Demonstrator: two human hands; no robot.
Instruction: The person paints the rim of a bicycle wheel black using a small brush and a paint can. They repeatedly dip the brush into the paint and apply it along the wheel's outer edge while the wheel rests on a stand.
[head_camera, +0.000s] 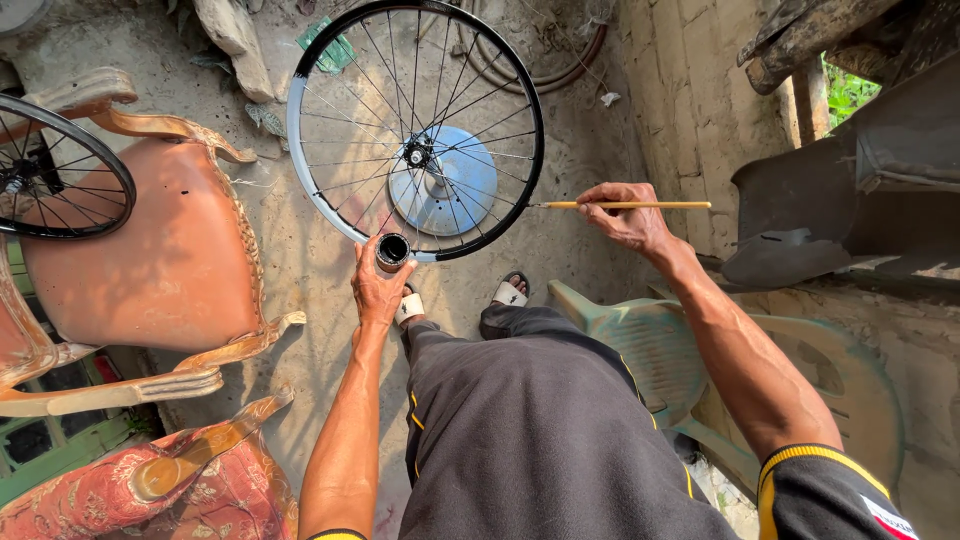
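Note:
A spoked bicycle wheel (320, 150) with a black and white rim stands upright on a round pale blue stand (455, 185) in front of me. My left hand (378, 290) holds a small dark open paint tin (392, 252) just below the rim's lower edge. My right hand (625, 215) grips a thin yellow-handled paintbrush (640, 205), held level, its tip touching the rim's right side. My legs in dark trousers and sandalled feet are below.
An orange upholstered armchair (150, 260) stands at left with a second black wheel (60, 180) leaning over it. A green plastic chair (650, 350) is at right beside a rough block wall (680, 100). Dark metal sheet parts (850, 210) sit far right.

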